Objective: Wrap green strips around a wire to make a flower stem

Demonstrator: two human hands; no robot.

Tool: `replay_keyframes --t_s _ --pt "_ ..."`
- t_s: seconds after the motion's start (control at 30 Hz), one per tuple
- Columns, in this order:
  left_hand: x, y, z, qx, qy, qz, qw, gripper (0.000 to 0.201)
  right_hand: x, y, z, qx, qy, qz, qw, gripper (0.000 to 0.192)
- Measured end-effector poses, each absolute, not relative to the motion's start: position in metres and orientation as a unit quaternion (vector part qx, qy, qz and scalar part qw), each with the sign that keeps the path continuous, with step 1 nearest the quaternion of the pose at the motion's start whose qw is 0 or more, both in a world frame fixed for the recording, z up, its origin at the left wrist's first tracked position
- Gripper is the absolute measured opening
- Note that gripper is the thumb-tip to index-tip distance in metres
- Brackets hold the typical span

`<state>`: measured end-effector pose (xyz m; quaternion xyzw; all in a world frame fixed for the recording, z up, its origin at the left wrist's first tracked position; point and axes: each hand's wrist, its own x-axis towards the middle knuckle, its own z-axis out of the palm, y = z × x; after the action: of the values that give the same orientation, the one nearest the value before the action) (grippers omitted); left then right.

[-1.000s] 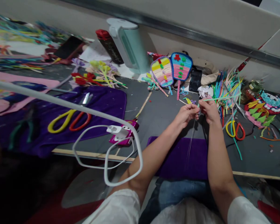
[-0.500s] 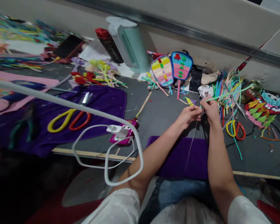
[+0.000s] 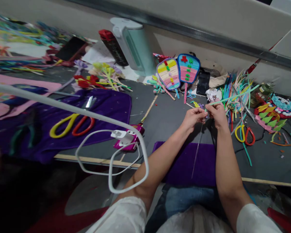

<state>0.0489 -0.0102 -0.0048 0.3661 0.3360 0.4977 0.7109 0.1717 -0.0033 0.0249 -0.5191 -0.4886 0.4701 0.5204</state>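
The left hand [image 3: 193, 117] and the right hand [image 3: 217, 114] meet fingertip to fingertip above the grey table [image 3: 165, 119], both pinched shut on the same work. Between them starts a long pale green pipe-cleaner strip [image 3: 232, 96], whose near end sits in the right hand's pinch and whose long axis runs up and away toward two o'clock, its free end reaching over the heap of loose coloured strips [image 3: 237, 89]. A thin stiff silvery wire [image 3: 196, 155] leaves the same meeting point and hangs down toward six o'clock (slightly tilted to seven), crossing the purple felt cloth [image 3: 186, 163] that lies at the table's near edge. The left hand's fingers appear to close on the top of that wire, though the exact contact is too small to tell. So both long things radiate from one spot, with the green strip on the right hand's side and the wire below the left. The yellow-and-red handled scissors [image 3: 244, 134] lie at four o'clock of the right hand, well apart.
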Motion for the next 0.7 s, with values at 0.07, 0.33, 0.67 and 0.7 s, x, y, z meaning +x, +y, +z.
replay_keyframes --t_s 0.07,0.33,0.67,0.7 --pt "0.049 -0.010 -0.006 0.344 0.314 0.490 0.737 0.032 0.173 -0.005 0.027 -0.507 -0.470 0.503 0.519 0.023" --pt "0.052 -0.011 -0.005 0.279 0.242 0.460 0.808 0.030 0.171 -0.006 0.026 -0.445 -0.437 0.582 0.521 0.027" --pt "0.044 -0.003 -0.002 0.277 0.307 0.530 0.740 0.030 0.228 0.012 0.004 -0.616 -0.457 0.195 0.611 0.019" --pt "0.043 -0.002 -0.002 0.280 0.312 0.534 0.734 0.030 0.239 0.012 0.003 -0.657 -0.454 0.139 0.586 0.020"
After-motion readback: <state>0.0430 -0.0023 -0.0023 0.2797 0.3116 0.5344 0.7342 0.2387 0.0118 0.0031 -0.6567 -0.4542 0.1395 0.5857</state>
